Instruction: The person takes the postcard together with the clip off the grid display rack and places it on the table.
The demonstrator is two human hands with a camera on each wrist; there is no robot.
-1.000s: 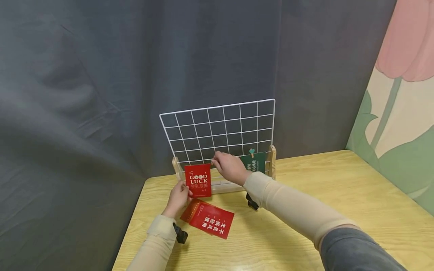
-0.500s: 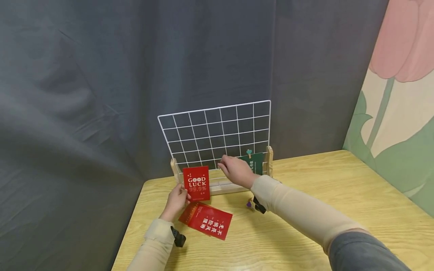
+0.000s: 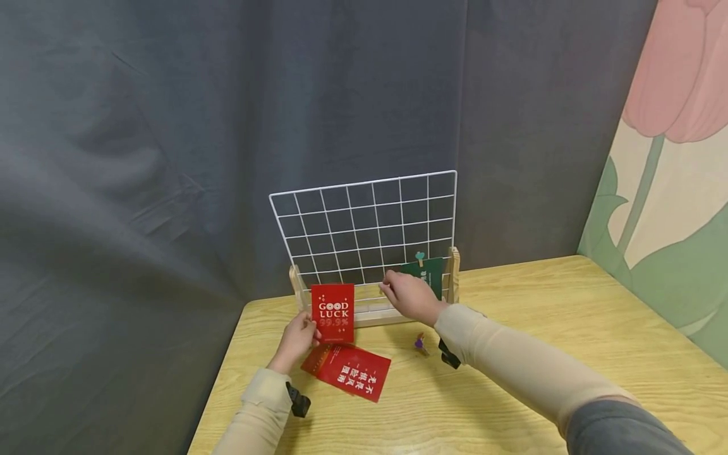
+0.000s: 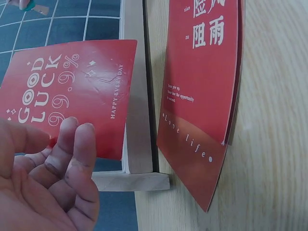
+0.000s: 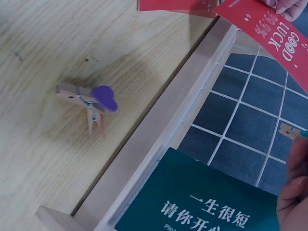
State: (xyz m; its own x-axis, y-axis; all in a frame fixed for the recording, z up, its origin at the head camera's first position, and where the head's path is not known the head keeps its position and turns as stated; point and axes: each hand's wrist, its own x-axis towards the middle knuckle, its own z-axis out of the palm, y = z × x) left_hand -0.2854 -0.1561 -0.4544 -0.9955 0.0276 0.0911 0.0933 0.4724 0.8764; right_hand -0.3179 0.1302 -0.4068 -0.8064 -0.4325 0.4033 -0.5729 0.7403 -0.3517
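Note:
My left hand (image 3: 297, 338) pinches the lower left edge of a red "GOOD LUCK" card (image 3: 332, 313) between thumb and fingers. The card stands upright in front of the left part of a white wire grid (image 3: 364, 184). To the right, my right hand (image 3: 414, 296) pinches a small wooden clothespin (image 5: 288, 131) with a bit of green on it, close before the grid. Behind that hand, a dark green card (image 5: 192, 197) hangs on the grid under a clothespin (image 3: 420, 258) with a green heart. In the right wrist view only the fingers' edge shows.
Several red cards (image 3: 358, 373) lie overlapping on the wooden table (image 3: 512, 404), below the held card. Wooden clothespins with a purple heart (image 5: 104, 97) lie in front of the grid's wooden base (image 5: 159, 110). A grey curtain (image 3: 364, 95) hangs behind.
My right hand has moved right and slightly down, away from the held card, uncovering the purple-heart clothespins on the table. My left hand keeps its hold on the red card.

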